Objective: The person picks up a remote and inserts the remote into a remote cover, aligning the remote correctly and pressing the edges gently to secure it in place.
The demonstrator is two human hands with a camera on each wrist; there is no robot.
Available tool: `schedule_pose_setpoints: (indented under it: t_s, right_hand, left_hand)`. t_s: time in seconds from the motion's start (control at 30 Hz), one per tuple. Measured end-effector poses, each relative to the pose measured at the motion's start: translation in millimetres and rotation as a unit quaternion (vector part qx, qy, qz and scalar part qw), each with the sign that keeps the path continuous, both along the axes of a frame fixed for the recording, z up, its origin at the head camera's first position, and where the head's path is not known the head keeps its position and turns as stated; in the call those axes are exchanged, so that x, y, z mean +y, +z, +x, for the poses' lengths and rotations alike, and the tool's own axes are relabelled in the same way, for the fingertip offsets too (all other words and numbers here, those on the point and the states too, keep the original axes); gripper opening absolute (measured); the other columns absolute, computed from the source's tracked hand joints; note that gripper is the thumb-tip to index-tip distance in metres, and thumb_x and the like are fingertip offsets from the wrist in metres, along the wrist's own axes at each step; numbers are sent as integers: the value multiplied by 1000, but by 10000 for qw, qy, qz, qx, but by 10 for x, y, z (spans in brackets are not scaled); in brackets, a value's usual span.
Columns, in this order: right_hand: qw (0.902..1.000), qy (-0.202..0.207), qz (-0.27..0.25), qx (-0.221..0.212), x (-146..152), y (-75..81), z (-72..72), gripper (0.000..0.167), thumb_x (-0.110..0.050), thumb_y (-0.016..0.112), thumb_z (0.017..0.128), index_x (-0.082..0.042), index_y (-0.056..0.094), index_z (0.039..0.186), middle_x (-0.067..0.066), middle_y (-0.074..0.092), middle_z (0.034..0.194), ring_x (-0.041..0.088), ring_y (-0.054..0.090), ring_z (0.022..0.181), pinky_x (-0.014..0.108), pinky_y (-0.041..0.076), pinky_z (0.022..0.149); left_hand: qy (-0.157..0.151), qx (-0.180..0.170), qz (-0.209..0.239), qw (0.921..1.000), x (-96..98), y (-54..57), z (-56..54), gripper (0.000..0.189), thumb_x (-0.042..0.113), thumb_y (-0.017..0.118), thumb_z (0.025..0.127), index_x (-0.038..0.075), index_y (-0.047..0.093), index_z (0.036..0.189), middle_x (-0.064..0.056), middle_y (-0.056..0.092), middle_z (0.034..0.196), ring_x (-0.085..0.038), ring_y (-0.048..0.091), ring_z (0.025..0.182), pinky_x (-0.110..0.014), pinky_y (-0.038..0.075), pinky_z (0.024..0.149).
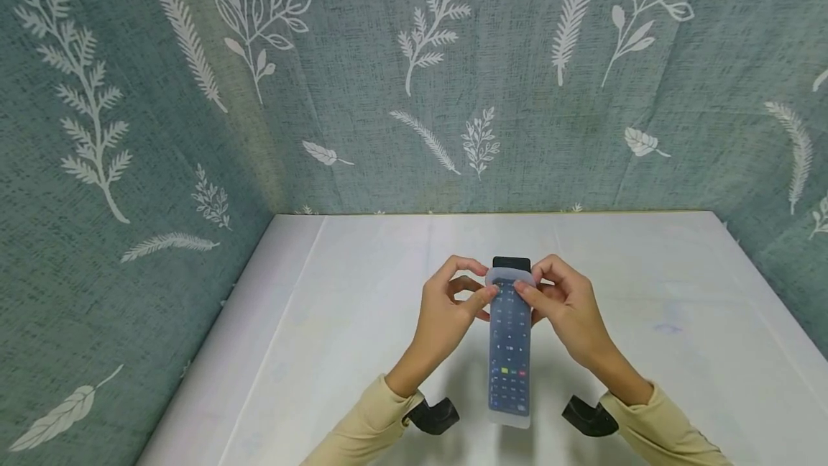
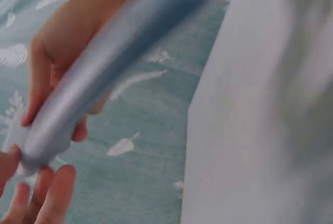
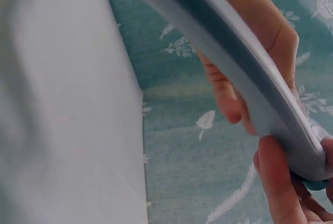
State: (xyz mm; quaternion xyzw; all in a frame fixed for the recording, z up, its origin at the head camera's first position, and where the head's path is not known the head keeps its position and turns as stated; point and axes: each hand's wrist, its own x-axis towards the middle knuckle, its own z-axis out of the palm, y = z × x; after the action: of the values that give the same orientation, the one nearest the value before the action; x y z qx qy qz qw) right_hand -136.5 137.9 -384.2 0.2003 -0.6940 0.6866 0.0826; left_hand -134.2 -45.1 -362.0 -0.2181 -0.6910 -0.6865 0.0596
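Observation:
A long remote control (image 1: 509, 344) with rows of small buttons sits inside a translucent sleeve-like cover (image 1: 511, 420). Its black end (image 1: 511, 263) sticks out past the cover's far edge. My left hand (image 1: 453, 304) pinches the cover's far left corner between thumb and fingers. On the opposite side, my right hand (image 1: 569, 311) pinches the far right corner the same way. Both wrist views show the covered remote edge-on, blurred in the left one, with fingertips (image 3: 276, 172) at its end. The remote is tilted, its near end raised off the table.
A white table (image 1: 336, 351) lies beneath the hands. Green-grey fabric (image 1: 362, 106) with white leaf prints stands behind it and along both sides. Black wrist straps or mounts (image 1: 435, 417) hang near each cuff.

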Motion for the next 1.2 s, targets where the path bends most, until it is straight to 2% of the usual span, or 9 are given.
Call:
schedule_pose_setpoints:
  t_s: [0.17,0.37,0.47,0.6,0.8,0.9,1.0,1.1,1.2]
  right_hand:
    - [9993,-307,165,-161,-18,6,5,17,0,61,91,3,44,92,12,53,82,18,61,57,35,54,47]
    - [9983,-482,273,-198,-36,15,14,26,0,65,88,3,44,103,14,52,93,14,64,70,36,54,49]
    - [9989,-374,270,-47,-38,9,28,27,4,65,86,5,47,106,12,56,93,15,63,74,35,55,52]
    - [9991,-111,217,355,-34,4,51,29,8,62,87,9,54,115,8,61,100,14,61,80,30,56,57]
    - [9917,335,363,1187,-51,-30,53,39,16,56,86,9,56,124,19,57,117,17,59,88,29,57,67]
    - [9769,71,915,1930,-73,-75,21,42,18,62,80,6,61,121,18,56,121,17,61,86,23,55,68]
    - [9468,-430,1431,2851,-80,-125,-36,39,13,70,76,4,66,114,17,59,117,20,62,85,17,51,68]
    - [9163,-733,1614,3592,-60,-153,-89,23,-5,70,85,4,70,106,19,62,111,21,62,81,15,48,64]
    - [9002,-739,1642,3964,-18,-155,-139,27,-22,62,92,4,71,97,20,62,105,21,61,79,16,49,64]
  left_hand:
    - [398,112,-582,9975,35,49,79,18,-6,69,82,-8,58,97,-20,57,93,-31,59,77,-34,57,55]
    - [535,81,-985,9937,68,-160,7,26,9,77,79,6,66,103,-6,61,99,-25,58,84,-22,49,54]
    - [402,-63,-864,9954,69,-230,-24,32,16,79,79,11,63,106,-1,58,103,-21,58,88,-24,52,58]
    - [13,-415,-431,9982,52,-243,-41,36,17,78,79,10,58,108,-2,56,107,-18,56,94,-30,56,64]
    - [-189,-862,125,9960,2,-263,-86,37,16,73,84,7,56,116,-5,58,108,-19,58,99,-31,54,77]
    - [-462,-1414,781,9858,-21,-283,-112,38,14,66,89,3,53,123,-9,58,111,-19,61,98,-35,55,80]
    - [-738,-1846,1369,9704,-29,-293,-125,38,12,60,92,0,50,126,-12,56,110,-20,64,93,-43,55,81]
    - [-886,-2020,1649,9613,-30,-291,-127,38,9,57,92,-5,49,126,-12,54,106,-21,65,88,-47,54,82]
    - [-940,-2129,1676,9580,-34,-286,-125,36,7,56,91,-7,50,124,-11,55,102,-21,65,87,-47,54,80]
